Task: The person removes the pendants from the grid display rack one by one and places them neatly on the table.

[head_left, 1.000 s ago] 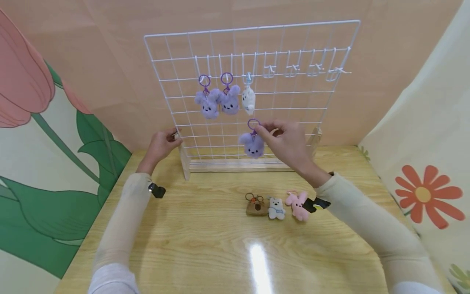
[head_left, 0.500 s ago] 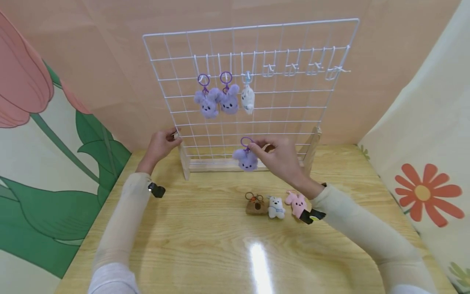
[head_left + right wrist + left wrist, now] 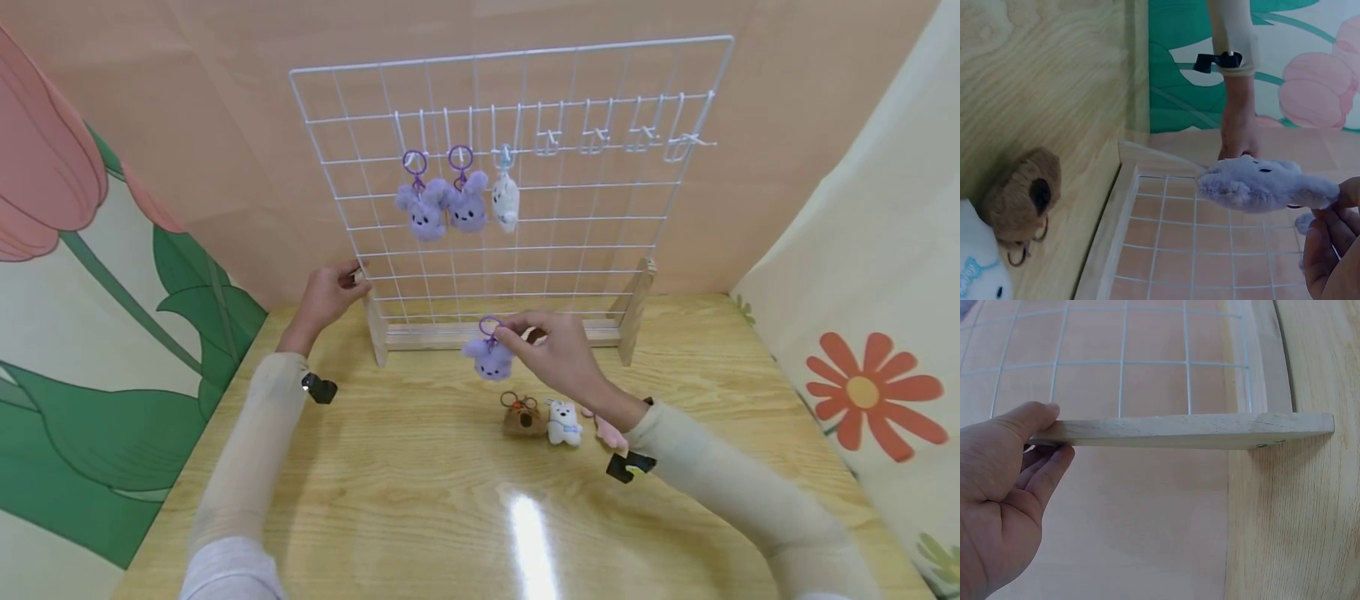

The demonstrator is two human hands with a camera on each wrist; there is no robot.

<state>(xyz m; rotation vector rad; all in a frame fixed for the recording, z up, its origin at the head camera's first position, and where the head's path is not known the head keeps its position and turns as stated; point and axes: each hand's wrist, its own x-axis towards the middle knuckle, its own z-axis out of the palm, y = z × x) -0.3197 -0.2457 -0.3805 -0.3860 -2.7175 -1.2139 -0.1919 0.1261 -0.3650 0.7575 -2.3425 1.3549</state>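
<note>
My right hand (image 3: 558, 350) pinches a purple plush keychain (image 3: 491, 360) near its ring, in front of the rack's base and above the table. In the right wrist view the plush (image 3: 1254, 184) dangles from the fingertips. With thumb and fingers, my left hand (image 3: 326, 296) grips the wooden side support (image 3: 1179, 428) of the white wire grid rack (image 3: 570, 200). On the rack's hooks hang two purple plush keychains (image 3: 423, 212) and a white plush keychain (image 3: 506, 202), which is turned sideways.
On the table (image 3: 375, 500) lie a brown plush keychain (image 3: 523, 419), a white plush keychain with a blue scarf (image 3: 564, 423) and a pink plush keychain (image 3: 611, 433), partly behind the right wrist. Several bare hooks (image 3: 595, 139) line the rack's right side.
My right hand has lowered the purple plush keychain from in front of the grid, down and slightly left, toward the table. The left hand keeps its place on the rack support.
</note>
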